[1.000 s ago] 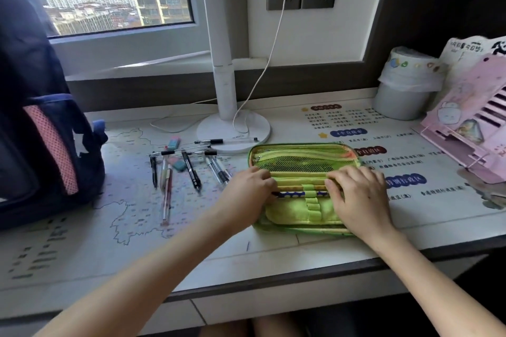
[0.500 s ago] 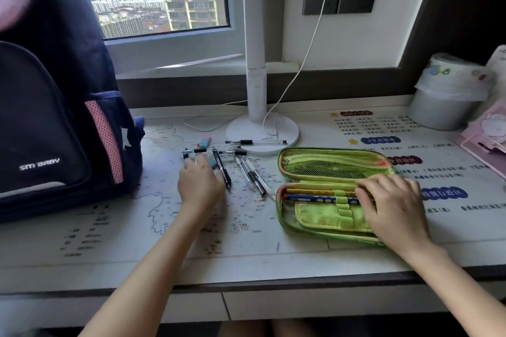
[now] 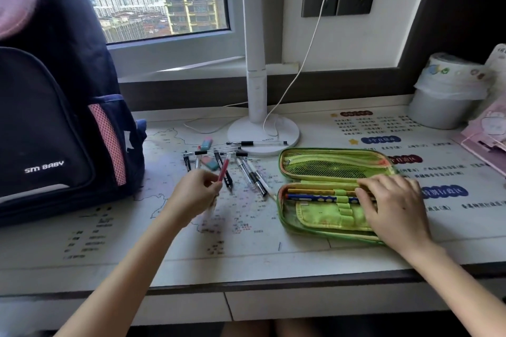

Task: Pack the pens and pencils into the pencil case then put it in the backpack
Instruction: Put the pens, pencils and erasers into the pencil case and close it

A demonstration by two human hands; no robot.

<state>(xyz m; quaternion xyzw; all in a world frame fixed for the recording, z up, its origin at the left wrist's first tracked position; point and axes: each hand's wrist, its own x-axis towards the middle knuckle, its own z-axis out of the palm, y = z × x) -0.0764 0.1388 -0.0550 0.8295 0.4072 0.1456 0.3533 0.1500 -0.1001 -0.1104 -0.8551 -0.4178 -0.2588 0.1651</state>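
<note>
A green pencil case (image 3: pixel 323 216) lies open on the desk, right of centre. A blue pencil (image 3: pixel 309 196) and an orange one sit in its elastic loops. My right hand (image 3: pixel 394 208) rests flat on the case's right part. My left hand (image 3: pixel 195 194) pinches a red pen (image 3: pixel 224 169), lifted and tilted above the desk. Several black-and-clear pens (image 3: pixel 252 175) lie scattered between that hand and the case, one more (image 3: pixel 256 143) by the lamp base. The dark blue backpack (image 3: pixel 54 117) stands upright at the left.
A white lamp (image 3: pixel 262 131) with a round base stands behind the pens, its cable running to a wall socket. Two erasers (image 3: pixel 209 162) lie among the pens. A white bin (image 3: pixel 446 96) and a pink stand (image 3: pixel 487 134) occupy the right back corner. A printed mat covers the desk.
My left hand left the case, reached the loose pens and has lifted the red pen off the desk. My right hand stayed on the case. The view shifted left.
</note>
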